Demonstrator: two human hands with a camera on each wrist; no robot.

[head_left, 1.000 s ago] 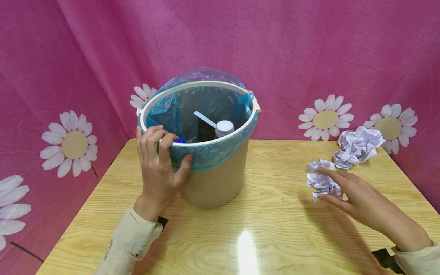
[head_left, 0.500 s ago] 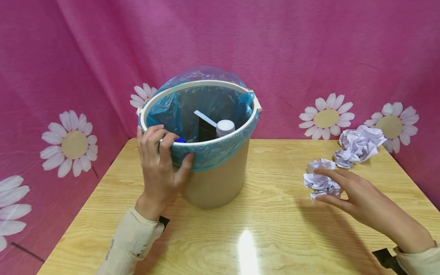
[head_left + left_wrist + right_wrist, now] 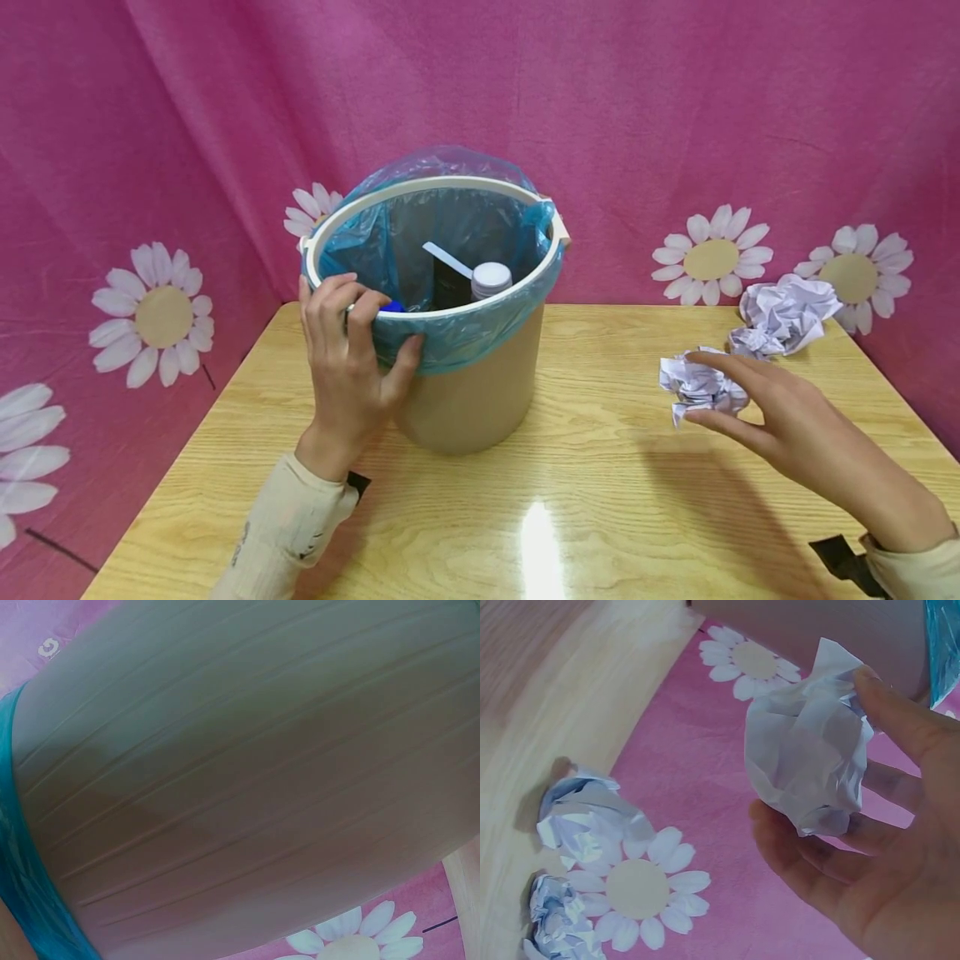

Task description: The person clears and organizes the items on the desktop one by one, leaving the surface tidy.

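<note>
On the left of the table, my left hand (image 3: 341, 367) grips the near rim of a beige trash bin (image 3: 472, 408), fingers over the edge and thumb outside. A blue bag (image 3: 465, 342) lines the bin. To the right, a ball of crumpled white paper (image 3: 705, 385) is pinched between the thumb and fingers of my right hand (image 3: 795, 417), just above the table. The right wrist view shows this crumpled paper (image 3: 806, 742) against the fingertips. In the left wrist view the bin's ribbed side (image 3: 247, 772) fills nearly everything, and most of that hand is out of frame.
Inside the bin are a white-capped container (image 3: 492, 279), a black item with a white strip (image 3: 450, 287), and something blue (image 3: 392, 307). More crumpled paper (image 3: 787, 312) lies at the table's back right corner. A pink flowered cloth (image 3: 600, 125) hangs behind the table (image 3: 600, 500).
My right hand has closed on the near paper ball and raised it slightly off the table. My left hand stays on the rim, and the bin has not moved.
</note>
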